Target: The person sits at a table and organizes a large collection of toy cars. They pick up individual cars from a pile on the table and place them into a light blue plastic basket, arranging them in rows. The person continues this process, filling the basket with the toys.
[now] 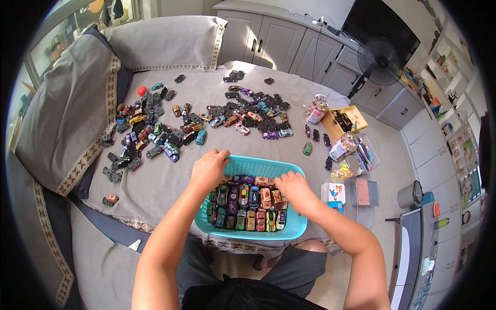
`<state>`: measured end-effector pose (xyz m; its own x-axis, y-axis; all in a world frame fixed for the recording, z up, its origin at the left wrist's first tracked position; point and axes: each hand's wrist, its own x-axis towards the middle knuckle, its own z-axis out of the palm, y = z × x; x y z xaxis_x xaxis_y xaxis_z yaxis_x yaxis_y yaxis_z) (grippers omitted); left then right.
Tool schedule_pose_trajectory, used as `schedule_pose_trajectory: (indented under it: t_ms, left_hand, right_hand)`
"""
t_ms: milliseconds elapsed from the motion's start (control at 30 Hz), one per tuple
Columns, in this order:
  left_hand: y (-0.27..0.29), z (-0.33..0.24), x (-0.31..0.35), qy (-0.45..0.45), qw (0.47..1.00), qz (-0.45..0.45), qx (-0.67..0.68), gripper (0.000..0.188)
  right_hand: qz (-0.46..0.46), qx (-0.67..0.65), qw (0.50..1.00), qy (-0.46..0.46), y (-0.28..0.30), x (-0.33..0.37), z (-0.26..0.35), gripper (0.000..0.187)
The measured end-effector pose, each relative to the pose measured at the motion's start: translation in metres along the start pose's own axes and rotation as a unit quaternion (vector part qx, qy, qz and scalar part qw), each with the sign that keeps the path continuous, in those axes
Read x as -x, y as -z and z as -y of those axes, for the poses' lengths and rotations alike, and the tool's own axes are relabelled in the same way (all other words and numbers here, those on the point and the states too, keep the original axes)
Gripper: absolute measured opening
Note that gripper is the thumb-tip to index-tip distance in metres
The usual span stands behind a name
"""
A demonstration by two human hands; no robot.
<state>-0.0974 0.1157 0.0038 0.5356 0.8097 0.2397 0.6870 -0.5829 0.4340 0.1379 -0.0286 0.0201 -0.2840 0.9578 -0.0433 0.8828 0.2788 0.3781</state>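
Note:
A turquoise plastic basket [250,237] stands at the near edge of the fabric-covered surface, right in front of me. Toy cars [240,219] lie in it in fairly neat rows, side by side. My left hand [211,168] is at the basket's far left corner, its fingers closed over the rim. Over the far right part of the basket, my right hand [295,188] reaches in with curled fingers beside the cars of the back row. Its fingertips are partly hidden, so what they hold cannot be made out.
Loose toy cars lie in a pile [147,129] at the left and another [253,113] beyond the basket. A red ball [142,91] is at the far left. Jars [317,109], a yellow box [356,116] and clear containers [365,192] line the right side, near a black fan [382,61].

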Motion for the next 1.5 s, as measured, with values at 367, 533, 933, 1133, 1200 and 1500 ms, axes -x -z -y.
schedule_pose_trajectory:
  t_ms: [367,533,933,1133,1200,1500]
  left_hand:
    - [-0.003,0.000,0.000,-0.009,1.000,-0.008,-0.005,0.018]
    - [-0.001,0.000,0.000,-0.009,1.000,-0.002,-0.006,0.018]
    - [-0.001,-0.002,-0.002,-0.007,1.000,0.000,-0.010,0.018]
    - [-0.001,0.000,0.000,-0.004,1.000,0.000,-0.013,0.018]
    - [-0.002,0.000,-0.001,-0.007,1.000,0.000,-0.011,0.018]
    - [0.000,0.000,-0.001,-0.007,1.000,-0.002,-0.007,0.018]
  right_hand:
    - [-0.065,-0.070,0.995,0.021,0.000,-0.005,-0.017,0.015]
    - [0.008,-0.060,0.998,0.024,-0.003,-0.005,-0.010,0.012]
    - [-0.005,-0.075,0.996,0.047,-0.007,-0.005,-0.012,0.019]
    - [0.066,-0.047,0.996,0.023,0.000,-0.008,-0.005,0.015]
    - [0.069,-0.040,0.997,0.015,-0.002,-0.008,-0.004,0.015]
    - [0.053,-0.075,0.996,0.013,-0.003,-0.009,-0.009,0.021]
